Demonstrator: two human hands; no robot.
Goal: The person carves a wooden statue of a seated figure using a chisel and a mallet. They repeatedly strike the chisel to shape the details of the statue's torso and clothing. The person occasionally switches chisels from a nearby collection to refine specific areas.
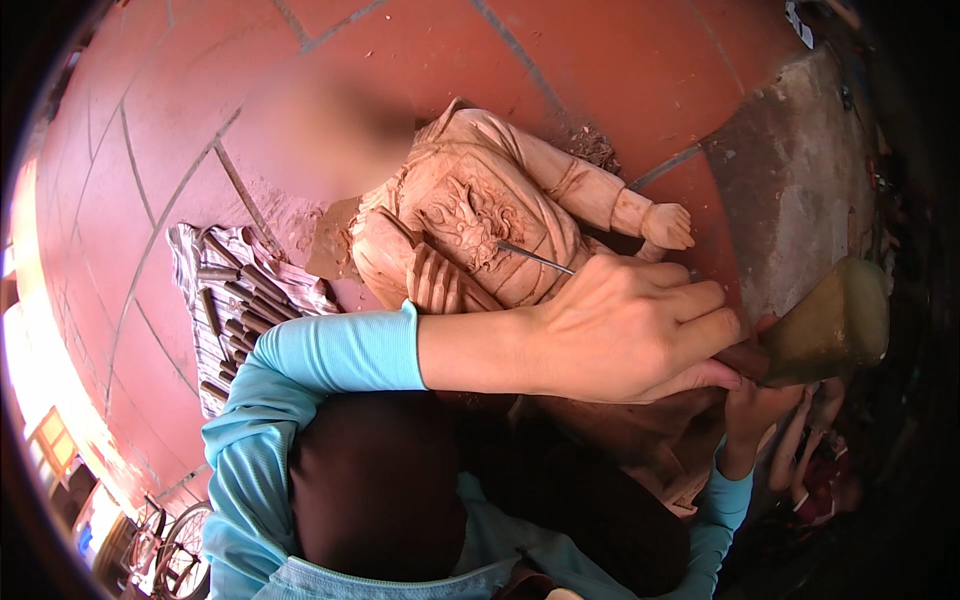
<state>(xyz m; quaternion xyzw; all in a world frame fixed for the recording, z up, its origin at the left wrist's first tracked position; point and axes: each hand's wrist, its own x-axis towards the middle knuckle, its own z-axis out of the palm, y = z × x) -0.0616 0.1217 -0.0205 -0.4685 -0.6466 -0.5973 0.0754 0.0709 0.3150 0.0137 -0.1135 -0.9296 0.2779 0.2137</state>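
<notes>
A carved wooden statue lies on the floor in front of me, with raised relief on its chest and folded drapery. Its carved arm stretches right to a closed wooden hand. My left hand is closed round a chisel, whose thin metal blade meets the chest relief. Further right, my right hand, partly hidden, grips a wooden mallet. The mallet is beside the chisel's handle end; whether they touch I cannot tell. The statue's head area is blurred.
At left, a striped cloth bears several dark-handled carving tools. Wood chips lie on the red tiled floor. Rough grey concrete runs along the right. A bicycle stands lower left; another person is at the lower right.
</notes>
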